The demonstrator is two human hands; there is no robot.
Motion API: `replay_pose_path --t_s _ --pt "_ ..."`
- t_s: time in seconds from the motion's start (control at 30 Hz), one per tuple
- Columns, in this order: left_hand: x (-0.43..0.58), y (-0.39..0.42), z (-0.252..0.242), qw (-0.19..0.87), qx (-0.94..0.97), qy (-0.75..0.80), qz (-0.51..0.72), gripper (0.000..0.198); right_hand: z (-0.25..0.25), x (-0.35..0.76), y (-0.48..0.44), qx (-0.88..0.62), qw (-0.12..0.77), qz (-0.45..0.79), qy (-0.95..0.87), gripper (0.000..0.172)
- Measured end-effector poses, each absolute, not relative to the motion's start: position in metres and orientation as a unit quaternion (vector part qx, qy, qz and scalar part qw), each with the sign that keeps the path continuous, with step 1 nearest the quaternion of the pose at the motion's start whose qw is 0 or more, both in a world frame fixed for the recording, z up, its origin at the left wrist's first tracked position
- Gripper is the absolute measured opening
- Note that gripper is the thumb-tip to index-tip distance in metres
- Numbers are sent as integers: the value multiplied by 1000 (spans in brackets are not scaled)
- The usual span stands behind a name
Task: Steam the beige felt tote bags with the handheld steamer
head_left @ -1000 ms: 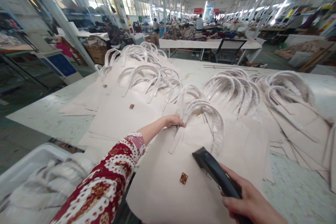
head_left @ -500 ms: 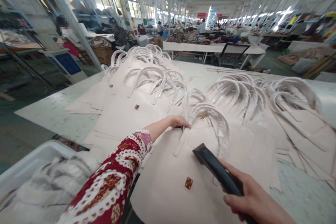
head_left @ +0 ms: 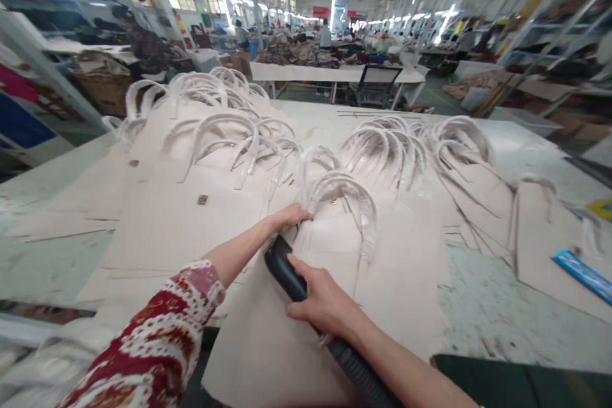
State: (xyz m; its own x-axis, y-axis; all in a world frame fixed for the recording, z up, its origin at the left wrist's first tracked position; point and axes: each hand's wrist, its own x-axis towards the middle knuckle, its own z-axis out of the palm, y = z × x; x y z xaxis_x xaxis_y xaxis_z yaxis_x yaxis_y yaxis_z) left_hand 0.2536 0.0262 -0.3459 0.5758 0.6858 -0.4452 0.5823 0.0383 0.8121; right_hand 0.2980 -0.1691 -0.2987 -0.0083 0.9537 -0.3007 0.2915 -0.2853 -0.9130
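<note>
My left hand (head_left: 292, 215) is closed on the lower end of a plastic-wrapped bag handle (head_left: 368, 217), where the handle meets a pale beige bag panel (head_left: 258, 344). In my right hand (head_left: 325, 296) is a black handheld tool (head_left: 284, 264) with a ribbed hose or cord sleeve (head_left: 351, 357) trailing toward me. Its blunt head is just below my left hand, over the panel near the handle's end; whether it touches cannot be told. A small metal plate (head_left: 336, 200) shows on the panel behind, framed by the handle arch.
Stacked panels with looped handles (head_left: 382, 146) lie across the pale table (head_left: 497, 312). A panel with a metal plate (head_left: 203, 200) lies at left. A blue packet (head_left: 581, 274) is at right, a white bin (head_left: 29, 331) at lower left. Farther off stand a chair (head_left: 377, 84) and people.
My right hand has brought the black tool left and forward, close to my left hand. The view has turned to the right. My left hand keeps its hold on the handle's end.
</note>
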Motion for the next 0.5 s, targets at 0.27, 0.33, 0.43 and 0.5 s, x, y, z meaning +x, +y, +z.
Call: replay_pose_path --t_s 0.27,0.33,0.43,0.5 --pt "220 86 -301 513 679 487 197 34 -270 381 -294 -643 436 497 -388 73" --pt "203 99 -301 486 669 520 213 31 -280 409 -321 -705 447 448 -319 74" --pt "183 107 -318 445 652 573 219 26 -298 437 -349 -746 445 440 -229 82" --pt "174 105 -336 419 640 605 220 23 -305 446 -356 -740 453 450 -213 86"
